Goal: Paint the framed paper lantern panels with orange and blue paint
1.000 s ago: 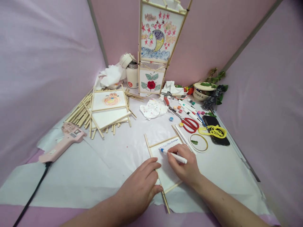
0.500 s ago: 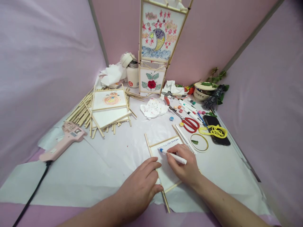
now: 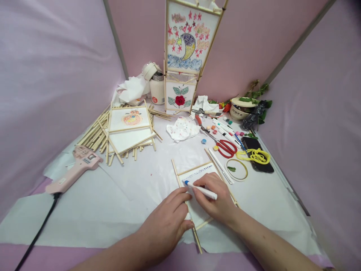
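Observation:
A white panel (image 3: 199, 209) framed by thin wooden sticks lies on the covered table, with small blue marks along its upper edge. My right hand (image 3: 213, 195) is closed round a white marker (image 3: 205, 192), its blue tip touching the panel near the upper left corner. Against the left stick of the frame rests my left hand (image 3: 173, 218), fingers curled over the stick and something small and white under them. A capped-looking white pen (image 3: 218, 165) lies beside the frame's right side.
A pink glue gun (image 3: 75, 171) with a black cord lies left. Behind are stacked sticks (image 3: 96, 131), a framed drawing (image 3: 131, 118), a tall decorated lantern (image 3: 180, 90) and a bottle (image 3: 157, 88). Red scissors (image 3: 225, 148), a phone (image 3: 265, 165) and yellow cord (image 3: 258, 155) lie right.
My right hand and the marker have moved a little to the left along the panel's upper part. My left hand stays on the frame's left stick.

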`<action>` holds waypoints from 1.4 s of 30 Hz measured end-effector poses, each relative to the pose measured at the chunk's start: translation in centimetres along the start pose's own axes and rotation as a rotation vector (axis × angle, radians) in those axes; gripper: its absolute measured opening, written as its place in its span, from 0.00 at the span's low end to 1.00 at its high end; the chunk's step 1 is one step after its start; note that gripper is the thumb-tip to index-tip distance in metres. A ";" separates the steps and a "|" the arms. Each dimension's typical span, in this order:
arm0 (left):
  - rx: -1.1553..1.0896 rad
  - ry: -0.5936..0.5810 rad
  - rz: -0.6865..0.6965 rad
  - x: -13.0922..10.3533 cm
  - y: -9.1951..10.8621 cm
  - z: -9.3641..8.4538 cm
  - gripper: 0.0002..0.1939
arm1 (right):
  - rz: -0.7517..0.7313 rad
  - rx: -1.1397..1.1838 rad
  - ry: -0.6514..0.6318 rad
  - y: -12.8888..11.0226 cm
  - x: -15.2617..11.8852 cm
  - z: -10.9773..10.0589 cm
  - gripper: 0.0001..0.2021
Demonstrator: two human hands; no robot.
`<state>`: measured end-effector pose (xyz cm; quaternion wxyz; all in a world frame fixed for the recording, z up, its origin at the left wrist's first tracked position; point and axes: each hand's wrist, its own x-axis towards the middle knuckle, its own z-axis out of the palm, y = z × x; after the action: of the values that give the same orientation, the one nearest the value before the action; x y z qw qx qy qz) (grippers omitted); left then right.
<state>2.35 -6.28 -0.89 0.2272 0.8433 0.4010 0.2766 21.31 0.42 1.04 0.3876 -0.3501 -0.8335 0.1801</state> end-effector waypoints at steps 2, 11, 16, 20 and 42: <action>0.004 0.002 -0.001 0.0 0.0 0.1 0.05 | -0.007 0.007 0.001 0.0 0.0 0.0 0.04; 0.009 0.008 0.000 -0.1 0.0 0.1 0.04 | -0.010 -0.019 0.007 0.1 0.1 0.2 0.03; -0.005 0.003 -0.003 -0.2 -0.2 0.4 0.02 | 0.031 -0.046 0.039 0.3 0.0 0.1 0.03; -0.002 0.012 -0.003 -0.1 -0.2 0.3 0.02 | 0.047 -0.061 0.059 0.5 0.0 0.1 0.02; -0.002 0.013 0.000 -0.2 -0.2 0.2 0.03 | 0.016 -0.042 0.033 0.3 0.0 0.0 0.02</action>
<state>2.25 -6.31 -1.18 0.2256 0.8413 0.4019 0.2824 21.44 0.67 0.88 0.3927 -0.3676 -0.8277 0.1599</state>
